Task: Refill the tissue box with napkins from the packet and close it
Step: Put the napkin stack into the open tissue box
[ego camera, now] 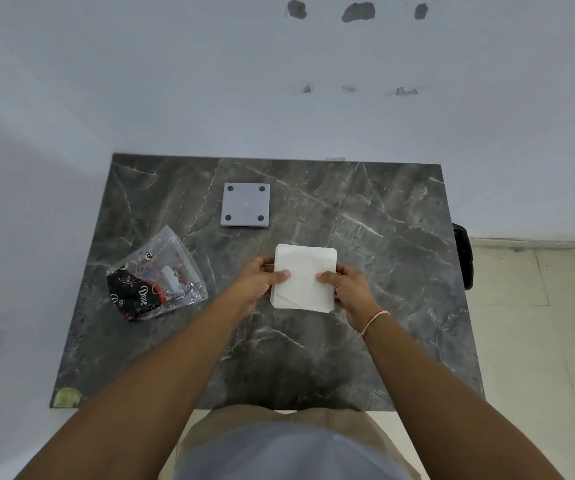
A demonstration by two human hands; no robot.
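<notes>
Napkin stack (304,277) sits mid-table, just nearer the person than the grey square plate (245,205); left hand (262,277) and right hand (345,284) clamp its opposite edges, thumbs on top. Light, soft, loose sheets likely to fan or slip, so pinch both sides evenly. Emptied clear packet (156,275) lies left of stack; whether a tissue box sits under the napkins, cannot tell.

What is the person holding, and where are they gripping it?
A stack of white napkins, gripped at its two side edges: left hand on one, right hand on the other.

Dark marble table (365,216), patchy white wall (175,81), pale tiled floor (528,323)
</notes>
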